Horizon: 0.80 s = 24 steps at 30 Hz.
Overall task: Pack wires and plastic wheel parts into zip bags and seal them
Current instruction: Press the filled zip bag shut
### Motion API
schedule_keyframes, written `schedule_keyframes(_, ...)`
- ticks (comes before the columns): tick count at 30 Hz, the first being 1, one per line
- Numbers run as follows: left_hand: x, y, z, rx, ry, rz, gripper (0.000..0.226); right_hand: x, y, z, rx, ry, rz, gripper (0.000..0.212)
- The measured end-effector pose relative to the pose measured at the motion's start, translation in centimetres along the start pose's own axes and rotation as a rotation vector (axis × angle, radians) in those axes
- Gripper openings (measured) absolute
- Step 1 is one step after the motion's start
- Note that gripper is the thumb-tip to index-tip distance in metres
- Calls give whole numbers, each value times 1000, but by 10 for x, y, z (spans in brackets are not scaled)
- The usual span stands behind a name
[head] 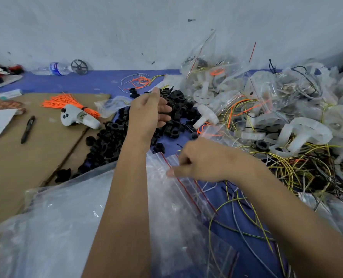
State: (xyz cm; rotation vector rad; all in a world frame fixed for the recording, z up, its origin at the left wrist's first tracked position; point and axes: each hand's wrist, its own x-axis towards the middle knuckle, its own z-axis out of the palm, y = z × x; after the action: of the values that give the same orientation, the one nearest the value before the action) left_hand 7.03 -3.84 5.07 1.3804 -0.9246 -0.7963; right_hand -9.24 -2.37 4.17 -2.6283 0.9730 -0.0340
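We take the black plastic parts pile [142, 125] as landmark, on the blue mat [98, 81]. Our left hand [149, 113] hangs over the pile's centre, fingers loosely spread and relaxed, holding nothing we can see. Our right hand [199, 159] is just near-side and right of the pile, fingers curled, pinching the red-striped top edge of an empty zip bag [172, 177]; hands are apart. More empty bags [66, 227] lie stacked nearer to us than the pile.

Right of the pile: filled zip bags [236, 93] with white wheel parts [305, 131], and a loose tangle of yellow and black wires [299, 169]. Left of the pile: cardboard sheet [16, 157] carrying an orange wire bundle [66, 102], a white controller [78, 117] and a black pen [28, 129]. Beyond the pile: loose orange and grey wires [140, 80]; far left of those, a water bottle [56, 69] against the wall [126, 27].
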Motion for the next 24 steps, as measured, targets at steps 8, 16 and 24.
schedule_keyframes(8,1,-1,0,29,44,28,40,-6,-36,26,22,-8,139,66)
schedule_keyframes(16,1,-1,-3,15,59,49,40,-21,-38,11,-86,-154,36,53)
schedule_keyframes(24,0,1,-4,25,68,55,39,-16,-54,40,183,-191,-31,34)
